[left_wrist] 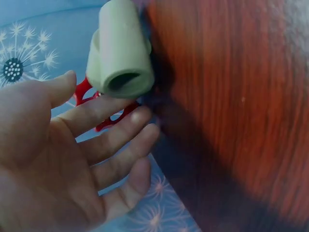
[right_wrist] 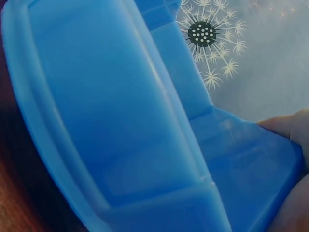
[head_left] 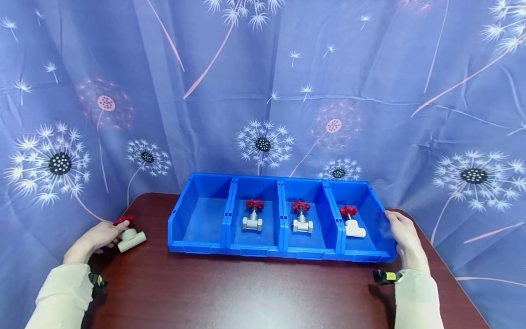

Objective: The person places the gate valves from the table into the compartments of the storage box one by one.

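Observation:
At the table's left edge, my left hand (head_left: 98, 235) has its thumb and forefinger at the red handwheel of a white plastic valve (head_left: 131, 241). The left wrist view shows the valve's pipe end (left_wrist: 126, 82) pointing toward the camera, with the other fingers of the left hand (left_wrist: 82, 150) loosely bent below. Whether the valve touches the table is unclear. My right hand (head_left: 407, 237) grips the right side wall of the rightmost blue bin (head_left: 380, 228). In the right wrist view, the right hand's thumb and fingers straddle the bin wall (right_wrist: 256, 164).
Blue bins stand joined in a row on the dark wooden table (head_left: 246, 292). The two middle bins each hold a metal valve (head_left: 252, 221) with a red handwheel; the rightmost holds a white valve (head_left: 354, 228). A patterned blue curtain (head_left: 205, 114) hangs behind.

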`<state>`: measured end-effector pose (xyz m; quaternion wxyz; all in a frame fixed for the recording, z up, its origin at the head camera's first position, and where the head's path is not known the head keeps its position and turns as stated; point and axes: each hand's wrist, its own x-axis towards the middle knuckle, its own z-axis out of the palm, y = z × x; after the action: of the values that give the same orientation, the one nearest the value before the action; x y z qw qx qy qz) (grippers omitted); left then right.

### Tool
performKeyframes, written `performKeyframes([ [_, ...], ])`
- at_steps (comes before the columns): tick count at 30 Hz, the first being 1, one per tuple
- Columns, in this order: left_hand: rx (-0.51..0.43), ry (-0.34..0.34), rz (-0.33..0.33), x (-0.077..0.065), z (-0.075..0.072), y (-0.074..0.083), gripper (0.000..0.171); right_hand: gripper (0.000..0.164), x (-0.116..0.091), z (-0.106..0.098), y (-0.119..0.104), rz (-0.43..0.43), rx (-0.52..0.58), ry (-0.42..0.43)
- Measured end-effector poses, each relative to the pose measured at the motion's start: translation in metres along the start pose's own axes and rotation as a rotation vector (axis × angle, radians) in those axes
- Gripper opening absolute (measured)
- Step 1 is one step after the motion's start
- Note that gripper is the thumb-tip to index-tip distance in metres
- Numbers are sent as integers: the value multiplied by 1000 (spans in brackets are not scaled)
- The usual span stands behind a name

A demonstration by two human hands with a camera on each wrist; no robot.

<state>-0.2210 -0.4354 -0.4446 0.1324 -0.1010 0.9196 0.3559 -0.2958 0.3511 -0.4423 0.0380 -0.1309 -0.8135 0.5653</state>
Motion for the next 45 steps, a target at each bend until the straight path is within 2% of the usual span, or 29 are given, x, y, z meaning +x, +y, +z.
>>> performKeyframes([
  [4,12,20,-9,2,3,0,52,63,0,1,0,2,-2,-1],
  [11,-122,-32,-71,8,5,-7,46,62,-2,1,4,-1,-30,9],
  [18,-186,-7,-108,9,4,-12,41,62,-3,6,5,-21,-30,6],
  [30,-181,-32,-88,8,6,-17,45,60,-4,7,0,-15,-47,15],
  [33,-217,-49,-85,8,2,-17,42,60,-3,7,-2,-23,-57,22],
  [39,-270,-85,-54,10,-9,-1,39,59,-3,7,-3,-32,-75,31],
  [45,-283,-158,10,10,-16,26,22,60,-6,5,-3,-24,-63,32],
])
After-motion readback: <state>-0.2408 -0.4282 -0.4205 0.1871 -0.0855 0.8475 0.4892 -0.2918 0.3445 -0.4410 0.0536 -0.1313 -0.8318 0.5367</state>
